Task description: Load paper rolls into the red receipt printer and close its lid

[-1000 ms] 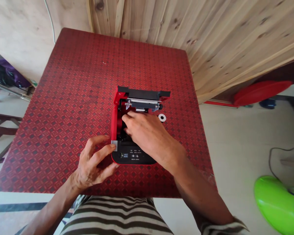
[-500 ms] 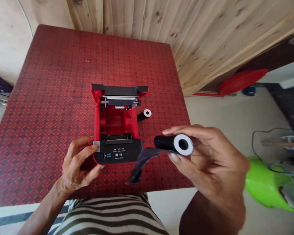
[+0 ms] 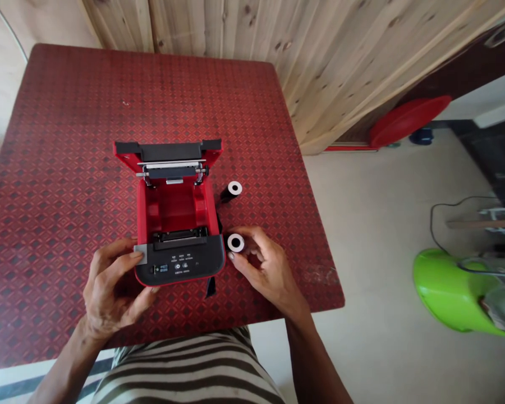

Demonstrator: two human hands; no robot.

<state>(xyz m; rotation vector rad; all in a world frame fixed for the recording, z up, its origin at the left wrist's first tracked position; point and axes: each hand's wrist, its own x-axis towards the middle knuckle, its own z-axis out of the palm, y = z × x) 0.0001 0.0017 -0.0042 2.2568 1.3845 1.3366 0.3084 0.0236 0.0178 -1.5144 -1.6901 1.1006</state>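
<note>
A red and black desktop printer point(image 3: 180, 264) stands on the table with its lid raised, showing the red hollow inside and a roller under the lid. My left hand point(image 3: 111, 286) grips its front left corner, a finger on the grey tab and the thumb at the front edge. At the printer's right side, my right hand point(image 3: 271, 272) pinches a black ribbon roll point(image 3: 229, 244) with a white-ringed end. A loose black strip point(image 3: 211, 287) shows by the printer's front right corner. Behind the held roll stands a second black roll point(image 3: 229, 194), also white-ended.
The red patterned table point(image 3: 164, 101) meets a wooden plank wall point(image 3: 252, 33) at the back. On the floor to the right are a bright green bin point(image 3: 441, 292), a cable point(image 3: 434, 224) and a red basin point(image 3: 408, 120).
My right hand has lowered the black roll and brought it left, against the printer's right side. The loose strip now hangs partly behind the printer's corner. My left hand keeps its hold.
</note>
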